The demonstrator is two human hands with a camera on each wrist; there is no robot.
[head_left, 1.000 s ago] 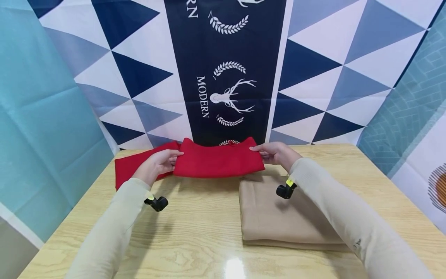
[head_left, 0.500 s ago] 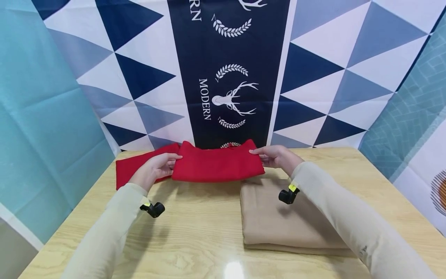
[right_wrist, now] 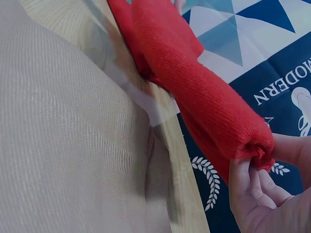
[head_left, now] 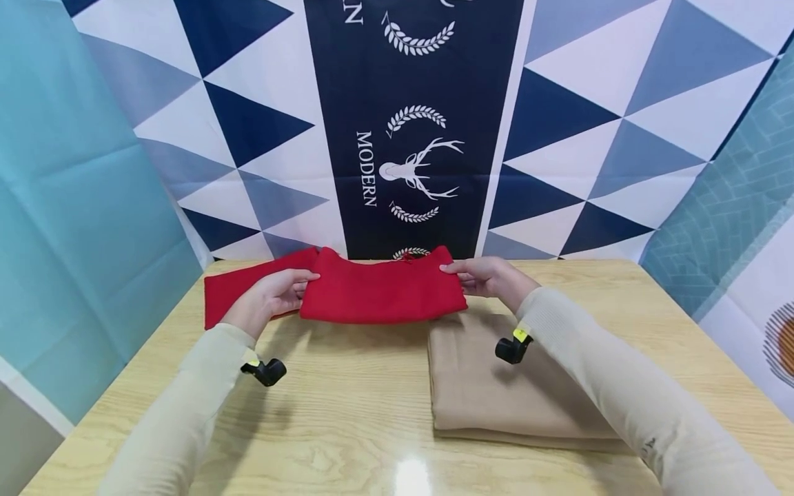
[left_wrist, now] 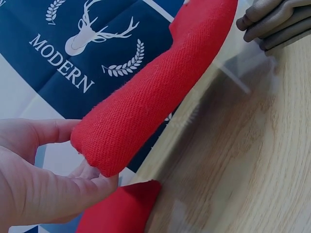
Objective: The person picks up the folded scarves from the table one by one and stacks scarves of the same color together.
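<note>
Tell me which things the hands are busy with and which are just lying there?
Busy with:
- folded red cloth, held up by its two ends
- left hand, pinching its left end
- right hand, pinching its right end

Just lying there:
- folded beige cloth, flat on the wooden table
- patterned backdrop behind

On my head view I read the word "MODERN" (head_left: 366, 169), white capital letters turned sideways, on the dark blue band of the backdrop (head_left: 477, 103) behind the table, just left of a white deer head emblem (head_left: 422, 169). Higher on the same band I see the letter "N" (head_left: 352, 14), the rest is cut by the frame. My left wrist view shows "MODERN" (left_wrist: 60, 64) again, and my right wrist view shows "MODERN" (right_wrist: 285, 82) partly cut.
</note>
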